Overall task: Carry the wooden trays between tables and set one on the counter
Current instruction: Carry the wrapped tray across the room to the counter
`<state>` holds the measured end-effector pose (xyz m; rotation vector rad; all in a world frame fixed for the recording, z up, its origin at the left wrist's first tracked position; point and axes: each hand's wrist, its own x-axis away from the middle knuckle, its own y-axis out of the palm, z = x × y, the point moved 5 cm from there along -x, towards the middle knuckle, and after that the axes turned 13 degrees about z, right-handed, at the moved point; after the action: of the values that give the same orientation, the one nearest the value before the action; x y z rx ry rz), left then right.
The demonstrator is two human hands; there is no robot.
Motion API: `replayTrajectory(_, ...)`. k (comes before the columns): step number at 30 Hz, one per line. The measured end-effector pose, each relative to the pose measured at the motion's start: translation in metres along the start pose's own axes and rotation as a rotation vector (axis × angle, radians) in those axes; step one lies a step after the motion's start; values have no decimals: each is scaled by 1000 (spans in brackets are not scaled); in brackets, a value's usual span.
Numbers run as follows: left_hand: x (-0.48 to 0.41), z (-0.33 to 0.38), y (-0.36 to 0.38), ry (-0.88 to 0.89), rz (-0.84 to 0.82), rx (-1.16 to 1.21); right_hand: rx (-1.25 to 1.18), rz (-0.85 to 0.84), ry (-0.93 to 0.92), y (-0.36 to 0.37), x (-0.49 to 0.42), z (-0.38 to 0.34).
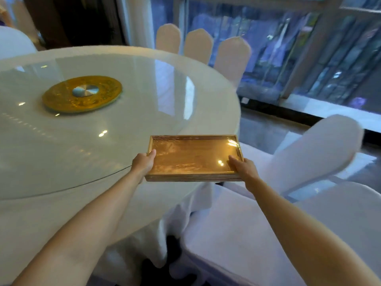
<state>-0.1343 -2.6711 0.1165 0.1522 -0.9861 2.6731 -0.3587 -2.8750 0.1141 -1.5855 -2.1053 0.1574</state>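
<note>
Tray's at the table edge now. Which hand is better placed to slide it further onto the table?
Left hand: it grips the wooden tray over the table; the right hand is beyond the edge.

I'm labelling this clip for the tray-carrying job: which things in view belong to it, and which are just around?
Part of the job:
wooden tray, held at both short ends
left hand
right hand
round table, under the tray's left part

Just around:
gold disc at the table's centre
covered chairs
window
</note>
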Motion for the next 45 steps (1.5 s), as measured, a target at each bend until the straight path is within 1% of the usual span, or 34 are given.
replayTrajectory(5,91,94,74,207,-161,56,-47,262,-31,-156,3,19)
replayTrajectory(11,241,183,171,428,-423,110,-117,540,35,-358,43,76)
replayTrajectory(15,352,217,232,515,-592,109,-128,697,79,-475,89,124)
replayTrajectory(19,459,231,282,572,-689,61,-159,824,117,-567,134,183)
replayTrajectory(22,526,237,319,639,-763,59,-175,931,187,-618,167,225)
replayTrajectory(26,596,246,359,714,-850,39,-218,1044,228,-670,202,263)
replayTrajectory(33,671,273,416,808,-924,-5,-241,1155,257,-736,216,300)
replayTrajectory(35,686,284,438,835,-939,-23,-235,1185,271,-753,209,309)
replayTrajectory(39,711,307,492,842,-964,-46,-278,1190,299,-789,176,325)
replayTrajectory(41,722,323,528,843,-955,-55,-312,1188,298,-815,147,333)
replayTrajectory(45,744,372,608,839,-929,-46,-300,1179,283,-884,73,337)
